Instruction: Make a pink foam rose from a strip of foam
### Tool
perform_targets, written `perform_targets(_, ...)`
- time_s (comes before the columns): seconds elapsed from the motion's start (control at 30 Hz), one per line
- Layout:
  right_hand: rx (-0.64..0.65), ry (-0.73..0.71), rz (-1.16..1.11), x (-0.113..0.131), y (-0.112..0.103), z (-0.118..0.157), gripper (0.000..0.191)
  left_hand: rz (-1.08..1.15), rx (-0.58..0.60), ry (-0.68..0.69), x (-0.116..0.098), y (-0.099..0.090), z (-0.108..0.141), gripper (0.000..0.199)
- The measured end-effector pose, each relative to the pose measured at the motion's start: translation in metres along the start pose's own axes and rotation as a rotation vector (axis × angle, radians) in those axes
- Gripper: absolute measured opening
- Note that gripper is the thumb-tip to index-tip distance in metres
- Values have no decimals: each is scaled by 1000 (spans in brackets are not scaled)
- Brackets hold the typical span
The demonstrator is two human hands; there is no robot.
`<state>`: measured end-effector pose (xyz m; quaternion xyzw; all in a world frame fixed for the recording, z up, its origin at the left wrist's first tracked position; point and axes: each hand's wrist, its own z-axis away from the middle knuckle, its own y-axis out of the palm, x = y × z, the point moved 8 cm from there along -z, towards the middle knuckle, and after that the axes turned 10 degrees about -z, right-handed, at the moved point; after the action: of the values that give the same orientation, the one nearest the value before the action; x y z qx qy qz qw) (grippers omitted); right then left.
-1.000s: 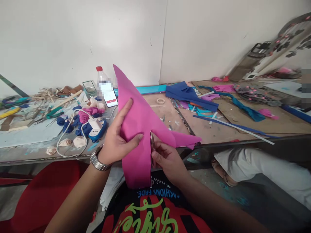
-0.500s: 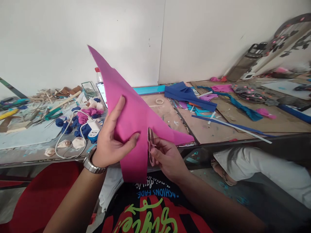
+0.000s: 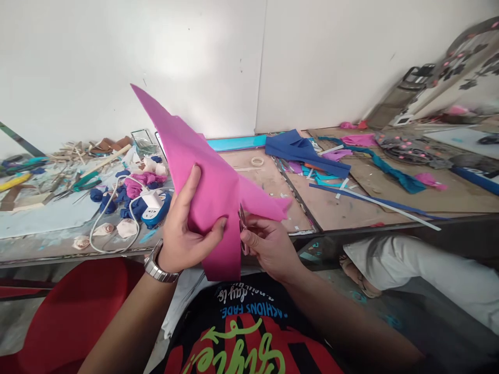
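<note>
So this person's got a big, bright pink sheet [image 3: 202, 150] held up over the near edge of the surface [image 3: 249, 179], right in front of their black-and-red shirt [image 3: 249, 332]. It's matte and thin-looking, lightly creased; paper or cloth, I can't tell. The long axis runs on a slant: a sharp tip points far and left, and the other end tapers off to the right into a crumpled corner. A broad strip hangs down on the near side, darker in the shade.

Left hand [image 3: 191, 228] has a hold of it, thumb and index finger laid on the face. Right hand [image 3: 271, 246] is wrapped around small metal scissors [image 3: 244, 241], blades up at the sheet's edge where strip and corner part. Beyond, to the right, there's folded navy material [image 3: 304, 153]; to the left, scrunched blue and pink bits [image 3: 144, 182].
</note>
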<state>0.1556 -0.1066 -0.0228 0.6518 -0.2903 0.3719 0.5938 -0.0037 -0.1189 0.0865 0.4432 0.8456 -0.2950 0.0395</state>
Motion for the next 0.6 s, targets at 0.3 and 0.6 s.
perform_targets(0.3,-48,34,-118,-5,-1,1,44,-52,-30,27,-4,3,8,102)
perform_targets(0.6,-83,62,-176,-4,3,3,44,3,23,-53,2,6,12,94)
